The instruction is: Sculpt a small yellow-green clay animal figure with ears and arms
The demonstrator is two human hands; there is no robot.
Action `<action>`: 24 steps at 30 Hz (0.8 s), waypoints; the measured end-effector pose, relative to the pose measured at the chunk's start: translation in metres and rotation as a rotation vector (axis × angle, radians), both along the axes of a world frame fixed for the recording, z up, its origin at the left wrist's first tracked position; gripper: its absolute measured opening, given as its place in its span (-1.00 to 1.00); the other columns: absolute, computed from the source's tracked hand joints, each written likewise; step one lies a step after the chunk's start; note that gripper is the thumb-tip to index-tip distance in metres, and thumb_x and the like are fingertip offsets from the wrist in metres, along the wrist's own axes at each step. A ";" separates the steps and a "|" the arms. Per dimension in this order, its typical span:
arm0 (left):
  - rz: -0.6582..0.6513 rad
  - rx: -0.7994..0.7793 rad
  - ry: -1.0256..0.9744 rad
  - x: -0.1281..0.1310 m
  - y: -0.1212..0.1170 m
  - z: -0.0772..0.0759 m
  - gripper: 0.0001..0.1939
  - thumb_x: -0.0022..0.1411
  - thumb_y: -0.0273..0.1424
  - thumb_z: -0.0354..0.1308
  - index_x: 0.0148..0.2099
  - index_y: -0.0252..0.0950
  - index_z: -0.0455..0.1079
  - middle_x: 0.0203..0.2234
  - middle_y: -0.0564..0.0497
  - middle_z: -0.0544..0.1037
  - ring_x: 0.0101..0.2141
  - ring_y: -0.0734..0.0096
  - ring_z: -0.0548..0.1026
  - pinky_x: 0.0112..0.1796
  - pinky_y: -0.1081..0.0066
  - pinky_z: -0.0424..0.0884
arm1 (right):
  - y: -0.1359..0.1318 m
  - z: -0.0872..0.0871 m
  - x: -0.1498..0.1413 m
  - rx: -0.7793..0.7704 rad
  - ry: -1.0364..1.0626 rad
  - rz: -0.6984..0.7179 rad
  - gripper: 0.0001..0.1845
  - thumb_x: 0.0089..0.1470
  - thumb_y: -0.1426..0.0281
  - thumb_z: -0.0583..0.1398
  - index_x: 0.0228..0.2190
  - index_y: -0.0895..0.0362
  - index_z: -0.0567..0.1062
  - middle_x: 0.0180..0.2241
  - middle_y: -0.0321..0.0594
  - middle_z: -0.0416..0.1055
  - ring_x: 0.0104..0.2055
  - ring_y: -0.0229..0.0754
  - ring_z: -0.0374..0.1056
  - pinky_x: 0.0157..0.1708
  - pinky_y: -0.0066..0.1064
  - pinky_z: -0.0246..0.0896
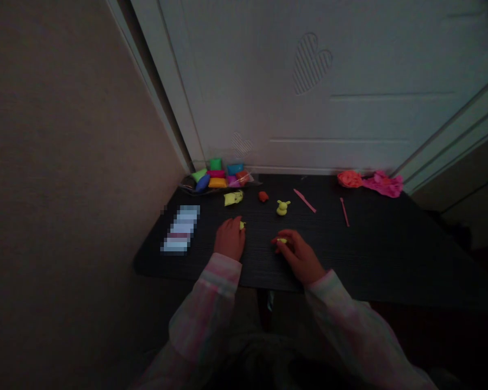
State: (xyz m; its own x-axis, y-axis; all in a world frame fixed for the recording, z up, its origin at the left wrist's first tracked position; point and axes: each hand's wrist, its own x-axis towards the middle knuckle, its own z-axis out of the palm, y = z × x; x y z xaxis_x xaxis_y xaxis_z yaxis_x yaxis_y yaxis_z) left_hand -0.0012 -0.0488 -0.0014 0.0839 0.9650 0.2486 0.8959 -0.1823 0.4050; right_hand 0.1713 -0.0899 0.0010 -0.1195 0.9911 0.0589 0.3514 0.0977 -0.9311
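Note:
My left hand point(229, 238) rests on the dark table point(390, 254), fingers curled around a small piece of yellow clay point(242, 225). To its right, my right hand point(297, 254) pinches another yellow clay bit point(282, 240) against the tabletop. Just beyond both hands stands a small yellow clay figure point(283, 207). A red clay lump point(263, 196) and a yellow clay packet point(233, 197) lie behind it.
Several coloured clay packets point(217, 176) sit in a clear bag at the back left. Two pink tools point(305, 200) point(344, 211) lie to the right, with orange clay point(349, 179) and pink wrapping point(384, 184) near the door. A blurred card point(181, 228) lies at the left.

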 end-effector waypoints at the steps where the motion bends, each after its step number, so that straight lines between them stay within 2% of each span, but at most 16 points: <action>1: 0.017 0.012 0.035 -0.001 0.000 -0.001 -0.65 0.09 -0.44 -0.06 -0.05 -0.45 0.25 -0.16 -0.21 0.42 -0.08 0.16 0.30 -0.06 0.19 0.21 | 0.000 0.001 0.000 -0.027 0.014 -0.005 -0.80 -0.02 0.31 0.06 -0.32 0.11 0.18 -0.42 -0.25 0.40 -0.46 -0.28 0.32 -0.37 -0.41 0.19; 4: 0.061 0.059 0.066 -0.002 0.001 -0.006 -0.59 0.07 -0.35 -0.01 -0.04 -0.47 0.25 -0.11 -0.24 0.38 -0.05 0.11 0.27 -0.04 0.16 0.19 | -0.001 0.003 -0.001 -0.072 -0.003 -0.024 -0.77 -0.10 0.27 0.14 -0.44 0.09 0.18 -0.57 -0.35 0.34 -0.51 -0.27 0.30 -0.45 -0.44 0.16; 8: 0.073 0.153 -0.024 -0.003 0.001 -0.006 -0.51 0.03 -0.32 0.04 0.00 -0.48 0.20 -0.11 -0.27 0.36 -0.08 0.12 0.29 -0.07 0.15 0.21 | -0.001 0.003 0.000 -0.010 -0.095 -0.007 -0.81 -0.13 0.25 0.16 -0.50 0.11 0.29 -0.58 -0.35 0.29 -0.52 -0.29 0.24 -0.50 -0.46 0.12; 11: 0.000 0.278 -0.191 0.001 -0.007 -0.002 -0.63 0.07 -0.38 0.00 -0.06 -0.42 0.26 -0.18 -0.20 0.40 -0.14 0.26 0.33 -0.11 0.24 0.27 | 0.000 0.001 0.001 0.042 -0.120 -0.015 -0.85 -0.09 0.29 0.13 -0.47 0.12 0.35 -0.56 -0.34 0.29 -0.50 -0.29 0.24 -0.47 -0.45 0.14; 13: -0.095 0.290 -0.313 0.009 -0.015 0.001 -0.69 0.11 -0.41 -0.04 -0.09 -0.38 0.29 -0.24 -0.15 0.43 -0.23 0.38 0.39 -0.17 0.34 0.33 | 0.001 -0.001 0.002 0.047 -0.082 -0.014 -0.86 -0.07 0.31 0.12 -0.43 0.12 0.36 -0.51 -0.31 0.33 -0.45 -0.27 0.28 -0.42 -0.44 0.18; 15: -0.231 0.215 -0.381 0.019 -0.023 0.003 -0.71 0.11 -0.42 -0.05 -0.11 -0.36 0.32 -0.28 -0.11 0.46 -0.29 0.43 0.41 -0.22 0.39 0.35 | 0.002 -0.005 0.002 0.046 -0.022 -0.011 -0.85 -0.06 0.33 0.11 -0.38 0.12 0.33 -0.44 -0.27 0.36 -0.38 -0.25 0.32 -0.34 -0.41 0.20; 18: -0.414 0.042 -0.449 0.034 -0.028 0.003 -0.72 0.10 -0.38 -0.01 -0.13 -0.35 0.35 -0.28 -0.09 0.49 -0.26 0.42 0.43 -0.20 0.41 0.34 | 0.003 -0.008 0.002 0.049 0.058 -0.041 -0.82 -0.05 0.35 0.09 -0.32 0.10 0.28 -0.35 -0.23 0.38 -0.29 -0.23 0.34 -0.25 -0.38 0.21; 20: -0.429 -0.050 -0.525 0.039 -0.027 0.003 -0.73 0.10 -0.35 0.00 -0.17 -0.33 0.39 -0.30 -0.07 0.50 -0.26 0.42 0.43 -0.19 0.42 0.33 | 0.002 -0.009 0.003 0.043 0.087 -0.055 -0.83 -0.04 0.36 0.08 -0.32 0.10 0.25 -0.36 -0.23 0.39 -0.29 -0.23 0.35 -0.26 -0.38 0.22; 24: -0.340 -0.200 -0.666 0.039 -0.023 0.003 -0.78 0.06 -0.34 0.05 -0.30 -0.33 0.44 -0.38 -0.04 0.51 -0.36 0.44 0.44 -0.27 0.44 0.35 | 0.000 -0.007 0.002 0.050 0.069 -0.036 -0.86 -0.02 0.37 0.06 -0.33 0.10 0.25 -0.39 -0.24 0.37 -0.35 -0.26 0.35 -0.31 -0.39 0.24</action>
State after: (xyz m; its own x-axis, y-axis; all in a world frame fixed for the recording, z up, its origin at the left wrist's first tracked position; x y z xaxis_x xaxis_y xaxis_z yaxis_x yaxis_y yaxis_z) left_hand 0.0382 -0.0722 0.0020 0.2776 0.9448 0.1742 0.3600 -0.2704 0.8929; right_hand 0.1734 -0.0895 -0.0057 -0.0774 0.9903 0.1156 0.2910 0.1334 -0.9474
